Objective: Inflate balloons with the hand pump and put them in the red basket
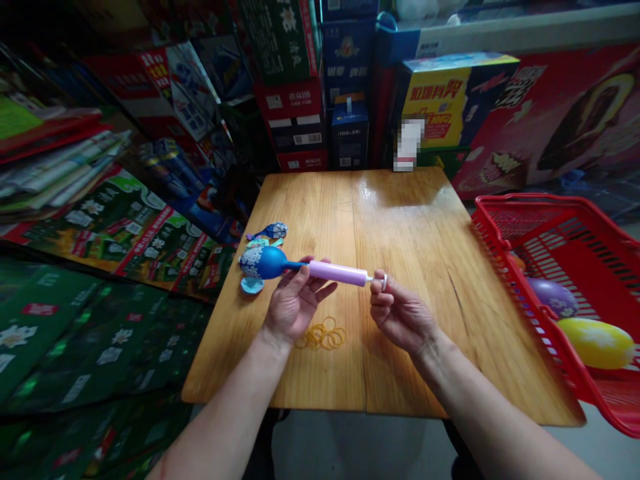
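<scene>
Stacked cartons crowd behind a wooden table (410, 220). Above the table, the left hand (295, 300) has its fingers wrapped around a pink pump (337, 272), whose nozzle carries a partly filled blue balloon (263, 262). The right hand (400, 310) pinches the pump's handle ring. Yellow rubber bands (323, 335) lie beneath the pump, limp balloons (267, 232) beyond the blue one, and a red basket (505, 260) right of the table.

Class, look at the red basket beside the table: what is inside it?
In the red basket lie a yellow balloon and a purple balloon, both inflated. The near wall hides their lower parts and the floor beneath them.
</scene>
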{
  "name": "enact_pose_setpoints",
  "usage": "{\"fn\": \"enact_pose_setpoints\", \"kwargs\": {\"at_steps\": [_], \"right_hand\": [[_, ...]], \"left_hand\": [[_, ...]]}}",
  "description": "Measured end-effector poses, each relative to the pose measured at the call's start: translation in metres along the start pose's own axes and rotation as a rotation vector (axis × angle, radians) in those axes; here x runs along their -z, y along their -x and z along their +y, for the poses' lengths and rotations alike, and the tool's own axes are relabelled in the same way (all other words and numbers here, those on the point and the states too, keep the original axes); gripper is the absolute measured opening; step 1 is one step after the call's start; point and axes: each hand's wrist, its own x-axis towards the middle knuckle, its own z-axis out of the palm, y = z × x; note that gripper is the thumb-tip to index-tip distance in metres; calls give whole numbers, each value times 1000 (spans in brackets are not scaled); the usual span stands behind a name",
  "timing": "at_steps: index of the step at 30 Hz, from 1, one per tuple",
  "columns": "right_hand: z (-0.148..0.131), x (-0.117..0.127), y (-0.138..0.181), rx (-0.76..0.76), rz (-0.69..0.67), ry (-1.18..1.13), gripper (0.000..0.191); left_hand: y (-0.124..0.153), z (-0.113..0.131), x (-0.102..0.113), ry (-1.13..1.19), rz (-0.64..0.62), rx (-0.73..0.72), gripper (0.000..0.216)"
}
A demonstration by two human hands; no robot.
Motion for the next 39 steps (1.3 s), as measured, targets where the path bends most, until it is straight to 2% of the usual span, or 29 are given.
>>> {"fn": "enact_pose_setpoints", "kwargs": {"at_steps": [3, 5, 11, 13, 20, 23, 28, 31, 35, 39], "right_hand": [[10, 1, -5, -27, 26, -41, 20], [9, 0, -6, -45, 28, -61, 16], [-17, -8, 6, 2, -13, -9, 10], [-19, -8, 8, 26, -32, -4, 11], [8, -1, 0, -48, -42, 35, 18], [1, -4, 1, -53, -53, 51, 16], [-20, -8, 10, 14, -55, 6, 9], [-13, -6, 9, 0, -57, 3, 9], [4, -3, 4, -36, -64, -4, 19], [10, -3, 1, -35, -73, -8, 20]], "left_hand": [[4, -14, -3, 12, 18, 15, 20], [1, -14, -3, 13, 35, 16, 19], [-11, 16, 6, 27, 57, -87, 17], [-8, 17, 7, 21, 50, -111, 19], [4, -13, -1, 7, 43, 22, 19], [-2, -5, 0, 14, 45, 6, 18], [-9, 19, 6, 24, 52, -122, 16], [-3, 11, 5, -2, 28, -91, 20], [4, -10, -1, -7, 6, 15, 21], [3, -16, -4, 25, 14, 23, 27]]}}
